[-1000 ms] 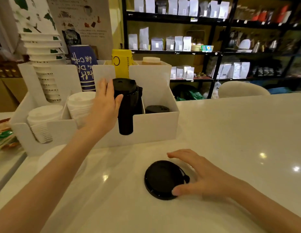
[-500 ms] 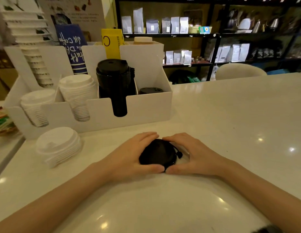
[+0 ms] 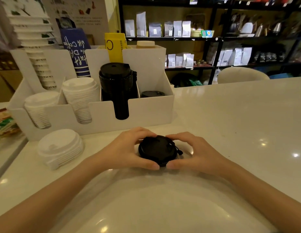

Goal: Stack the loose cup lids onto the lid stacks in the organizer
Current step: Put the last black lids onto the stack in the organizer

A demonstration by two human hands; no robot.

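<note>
Head camera, looking down at a glossy white counter (image 3: 230,115): both hands are wrapped around a small pile of loose black cup lids (image 3: 157,149) sitting on the counter just in front of the organizer. The left hand (image 3: 128,148) cups the pile from its left side, fingers curled over the far rim and thumb pressed at the near edge; the right hand (image 3: 195,150) mirrors it on the other side, thumb tip almost meeting the left thumb. Both hands are clasped on the black lids, which rest on the counter surface. Behind them stands the white organizer (image 3: 146,113) with slotted front compartments: two white lid stacks (image 3: 79,98) on the left, a tall black lid stack (image 3: 117,86) in the middle, and a low black lid stack (image 3: 152,94) in the rightmost compartment. A separate pile of loose white lids (image 3: 59,147) lies on the counter to the left, well apart from the hands. Paper cup stacks (image 3: 37,52) rise behind the organizer.
</note>
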